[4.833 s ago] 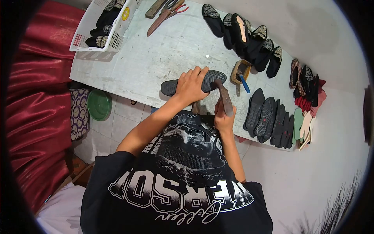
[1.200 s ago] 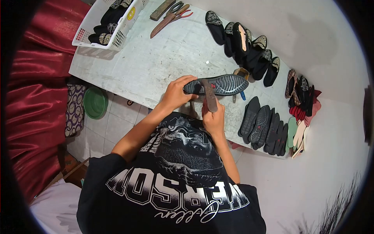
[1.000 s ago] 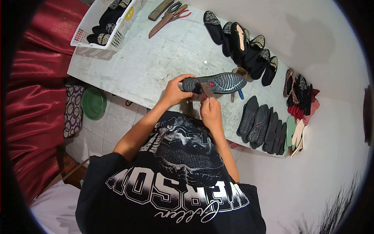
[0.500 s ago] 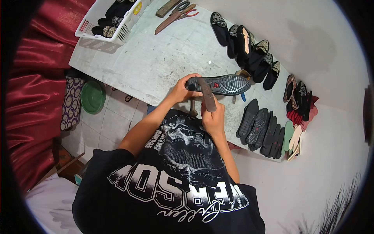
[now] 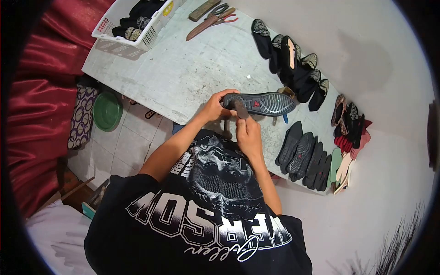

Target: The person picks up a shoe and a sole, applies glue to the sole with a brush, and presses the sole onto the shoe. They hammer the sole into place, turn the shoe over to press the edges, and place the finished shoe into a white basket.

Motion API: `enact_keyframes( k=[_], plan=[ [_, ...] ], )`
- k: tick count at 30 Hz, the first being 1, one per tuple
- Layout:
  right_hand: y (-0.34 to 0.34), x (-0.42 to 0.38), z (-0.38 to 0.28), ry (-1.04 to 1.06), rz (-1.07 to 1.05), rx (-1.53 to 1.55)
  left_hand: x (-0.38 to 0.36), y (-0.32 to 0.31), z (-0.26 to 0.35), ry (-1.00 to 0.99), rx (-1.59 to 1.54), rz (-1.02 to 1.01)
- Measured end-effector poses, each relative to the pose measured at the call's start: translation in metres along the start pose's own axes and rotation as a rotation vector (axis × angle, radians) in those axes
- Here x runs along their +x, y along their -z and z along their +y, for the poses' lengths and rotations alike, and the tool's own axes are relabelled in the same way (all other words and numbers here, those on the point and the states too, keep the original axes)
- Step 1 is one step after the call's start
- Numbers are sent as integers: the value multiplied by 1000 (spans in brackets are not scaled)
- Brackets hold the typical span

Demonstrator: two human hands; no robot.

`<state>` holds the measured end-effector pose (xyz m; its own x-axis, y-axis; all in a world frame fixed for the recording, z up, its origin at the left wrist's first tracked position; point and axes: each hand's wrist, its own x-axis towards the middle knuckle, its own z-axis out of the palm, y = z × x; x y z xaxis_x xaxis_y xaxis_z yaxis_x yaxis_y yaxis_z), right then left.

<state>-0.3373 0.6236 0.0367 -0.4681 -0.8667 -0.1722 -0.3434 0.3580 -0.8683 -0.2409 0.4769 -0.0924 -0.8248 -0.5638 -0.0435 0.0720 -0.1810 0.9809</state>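
Note:
My left hand [image 5: 213, 106] is closed around the heel end of a black shoe [image 5: 268, 103], held sole up over the table. The ribbed sole bears a small red mark near its middle. In my right hand [image 5: 249, 134] is a dark brown bar-like tool [image 5: 241, 111], gripped at its near end. Its far end overlaps the heel of the sole in this view. Just below the shoe, a brown rod-like piece [image 5: 227, 127] shows between my hands. A blue object [image 5: 285, 118] lies partly under the shoe's toe, beside a small brown container [image 5: 285, 91].
Black slippers with patterned uppers [image 5: 289, 52] line the wall side. Loose black soles [image 5: 302, 156] lie at the right, by green and cream pieces [image 5: 336, 165]. A white basket [image 5: 145, 39] of shoes and a sheathed knife [image 5: 201, 27] sit at the far left. A green basin [image 5: 107, 111] stands on the floor.
My right hand has shifted slightly, and the tool now appears shorter and lower over the heel. My left hand still holds the shoe. The whole view has shifted a little.

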Motion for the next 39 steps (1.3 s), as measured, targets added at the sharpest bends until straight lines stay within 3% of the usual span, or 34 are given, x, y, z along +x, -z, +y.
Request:
enact_keyframes(
  k=[4, 8, 11, 15, 17, 19, 20, 23, 29, 32, 35, 39],
  plan=[
    [-2, -7, 4, 133, 32, 97, 1, -1, -1, 70, -17, 12],
    [-1, -1, -10, -8, -44, -31, 6, 2, -5, 24, -24, 12],
    [-9, -3, -9, 128, 1, 14, 2, 2, -8, 116, -95, 14],
    [-20, 7, -3, 97, 72, -19, 5, 0, -18, 61, -155, -13],
    [-13, 6, -15, -12, -12, 36, 4, 7, -19, 69, -151, -10],
    [-22, 6, 0, 52, 17, 47, 4, 6, -18, 155, -236, 12],
    [-22, 6, 4, 120, 49, 44, 2, 3, -6, 50, -21, 2],
    [-22, 11, 4, 84, 51, 1, 8, 4, -18, 74, -162, 0],
    [-25, 9, 2, 184, 92, 49, 3, 3, -7, 118, -14, 43],
    [-19, 15, 8, 34, 70, -43, 9, 4, -17, 42, -76, 11],
    [-12, 7, 1, 191, 123, 141, 1, 4, -12, 80, -29, 41],
    [-10, 20, 29, 157, 144, -29, 5, -1, 1, 39, -54, 21]
  ],
)
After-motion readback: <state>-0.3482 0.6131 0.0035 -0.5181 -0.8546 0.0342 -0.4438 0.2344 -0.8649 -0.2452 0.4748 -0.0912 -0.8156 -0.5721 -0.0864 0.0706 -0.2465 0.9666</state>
